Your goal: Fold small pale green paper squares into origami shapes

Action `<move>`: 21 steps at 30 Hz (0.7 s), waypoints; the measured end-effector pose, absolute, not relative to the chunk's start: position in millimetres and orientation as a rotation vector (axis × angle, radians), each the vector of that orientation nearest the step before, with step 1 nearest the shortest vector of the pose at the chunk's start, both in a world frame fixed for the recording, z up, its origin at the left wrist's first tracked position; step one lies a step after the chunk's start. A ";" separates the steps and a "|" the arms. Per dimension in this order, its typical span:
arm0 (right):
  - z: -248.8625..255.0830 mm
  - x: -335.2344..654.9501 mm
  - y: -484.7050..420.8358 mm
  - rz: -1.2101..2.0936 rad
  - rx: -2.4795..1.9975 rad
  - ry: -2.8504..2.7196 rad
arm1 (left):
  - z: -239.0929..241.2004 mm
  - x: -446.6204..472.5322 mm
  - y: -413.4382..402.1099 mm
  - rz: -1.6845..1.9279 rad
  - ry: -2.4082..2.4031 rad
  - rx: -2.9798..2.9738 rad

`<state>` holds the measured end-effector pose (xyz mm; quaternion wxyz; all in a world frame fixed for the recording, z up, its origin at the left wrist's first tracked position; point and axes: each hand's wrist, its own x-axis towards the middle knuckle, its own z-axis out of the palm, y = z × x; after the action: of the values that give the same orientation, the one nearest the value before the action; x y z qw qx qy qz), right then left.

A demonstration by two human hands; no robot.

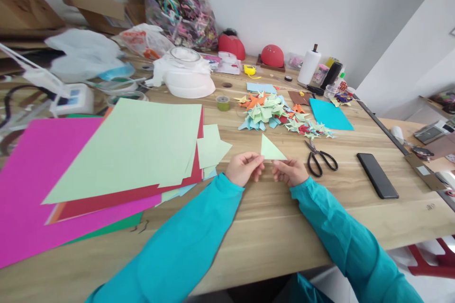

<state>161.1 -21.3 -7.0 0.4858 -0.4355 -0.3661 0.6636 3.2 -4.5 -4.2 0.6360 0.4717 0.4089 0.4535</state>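
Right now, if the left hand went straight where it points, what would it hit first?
Beyond the green paper triangle it's pinching, the left hand would probably meet the heap of folded paper first, though depth is unclear.

Black phone, yellow tape measure

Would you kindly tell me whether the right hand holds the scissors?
No, the scissors lie on the table, beside the right hand.

And there's one folded green triangle, one pair of scissors, one dark phone! Across the surface we count two red domes, one yellow tape measure, one turquoise sheet, and folded paper pieces too heaped to count.
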 end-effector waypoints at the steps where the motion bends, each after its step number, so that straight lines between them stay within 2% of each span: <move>1: -7.5 160.3 -21.8 1.595 -1.042 -0.903 | -3.0 5.9 -8.3 0.982 0.918 1.089; 11: -0.2 160.8 -23.8 1.544 -1.051 -0.824 | 2.8 13.6 -19.9 0.706 0.814 1.149; 17: -2.8 163.2 -22.5 1.456 -1.184 -1.002 | 2.8 8.6 -10.8 0.949 0.844 0.948; 21: -0.7 161.2 -25.6 1.429 -1.262 -1.176 | 3.1 5.0 -8.1 0.870 0.934 1.075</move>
<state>161.2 -25.6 -0.7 0.4357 -0.5072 -0.4724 0.5743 5.0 -8.1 3.1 0.6716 0.4772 0.4148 0.3862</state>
